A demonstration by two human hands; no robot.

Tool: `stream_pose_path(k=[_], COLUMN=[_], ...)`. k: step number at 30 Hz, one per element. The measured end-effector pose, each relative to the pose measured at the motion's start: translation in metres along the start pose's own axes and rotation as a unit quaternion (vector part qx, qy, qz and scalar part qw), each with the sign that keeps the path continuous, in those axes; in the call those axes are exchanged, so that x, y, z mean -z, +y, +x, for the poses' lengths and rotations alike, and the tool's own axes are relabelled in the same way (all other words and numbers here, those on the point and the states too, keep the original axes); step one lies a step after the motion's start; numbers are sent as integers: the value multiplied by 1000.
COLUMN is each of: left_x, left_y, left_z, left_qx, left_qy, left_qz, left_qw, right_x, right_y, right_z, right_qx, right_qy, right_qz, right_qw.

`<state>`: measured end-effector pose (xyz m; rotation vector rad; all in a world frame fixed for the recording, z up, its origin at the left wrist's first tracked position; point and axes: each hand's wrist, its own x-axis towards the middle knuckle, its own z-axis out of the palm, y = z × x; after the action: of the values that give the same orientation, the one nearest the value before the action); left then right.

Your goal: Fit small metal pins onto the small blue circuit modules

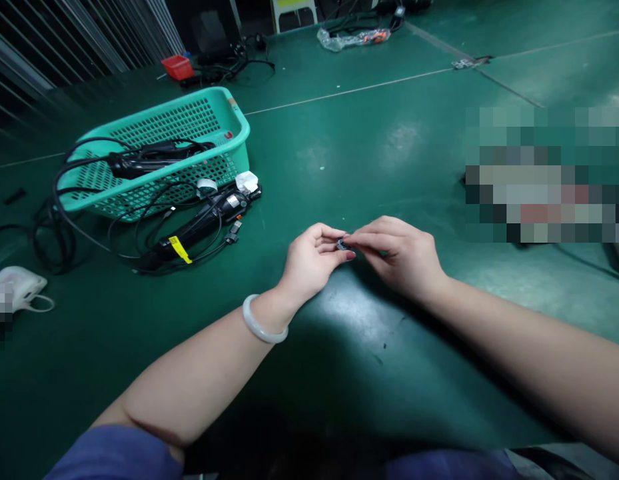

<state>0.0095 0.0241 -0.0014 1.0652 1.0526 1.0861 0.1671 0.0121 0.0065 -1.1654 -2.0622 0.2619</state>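
Note:
Between my two hands is a small, dark metallic-looking piece [342, 245], too small and too covered by fingers for me to name. My left hand [313, 259] pinches it between thumb and fingers, just above the green table [309, 373]. From the right, my right hand [404, 257] reaches in with its fingertips pressed together at the piece's upper edge. Whether those fingertips grip the piece or only touch it is hidden. A pale bangle [263, 323] circles my left wrist.
A green perforated basket [244, 130] with black handled devices and cables stands at left. A black device with a yellow tag [180, 249] lies before it. Farther back are a red tray [178, 67] and a clear plastic bag [339, 40]. A white item [22, 283] sits far left.

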Motion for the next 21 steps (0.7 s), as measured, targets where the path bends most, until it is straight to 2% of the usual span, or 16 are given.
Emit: stream_pose_path(k=[5,9,12,14,16,18,21], left_x=[-1,2,4,5,5,5,4], left_y=[-2,-3,-2,-1,1,3,3], left_z=[0,3,6,7,8,8,7], left_qx=[3,7,18,28,35,34,33], left_qy=[-4,-10,27,69,100,109,105], left_qz=[-12,-55,-119,-161,-184,-188,-180], left_qw=[1000,998,992,984,977,976,978], right_x=[-1,2,2,-1,-7,-15,-25], right_y=[0,0,1,2,2,2,1], right_z=[0,0,0,0,0,1,1], right_qx=[37,-12,-52,-39,-1,32,47], right_qy=[-3,14,27,-7,-67,-118,-145], right_qz=[-27,-14,-14,-12,-10,-20,-47], right_qw=[999,1000,998,999,998,992,987])
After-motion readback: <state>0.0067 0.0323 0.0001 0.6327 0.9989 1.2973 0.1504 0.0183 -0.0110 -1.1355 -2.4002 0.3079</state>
